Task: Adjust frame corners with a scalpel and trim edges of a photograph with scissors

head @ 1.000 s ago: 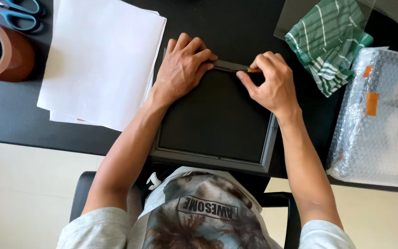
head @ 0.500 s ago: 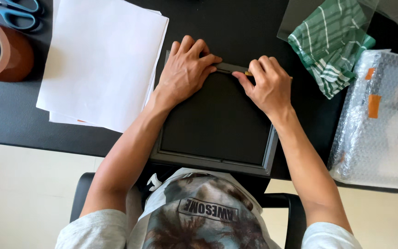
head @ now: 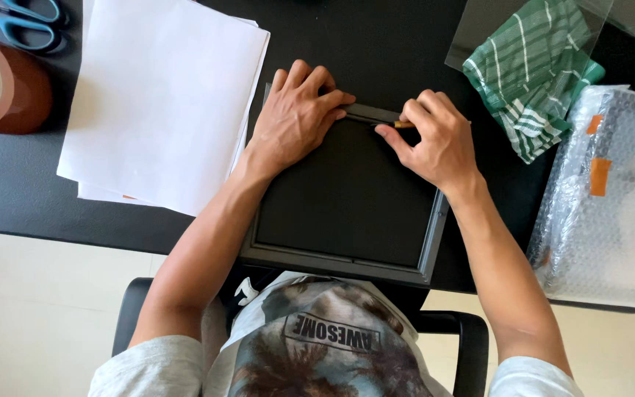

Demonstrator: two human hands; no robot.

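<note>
frame (head: 347, 202) face-down on table (head: 9, 191), near edge | left hand (head: 295, 117) flat on top-left corner, fingers spread | right hand (head: 435, 140) fingers pinching small tab (head: 403, 124) at top rail (brass-coloured) | advice: keep frame pinned, bend tab gently

I sit on a black chair (head: 472, 345) at a black table (head: 23, 198). The floor (head: 31, 294) under me is pale and bright.
</note>
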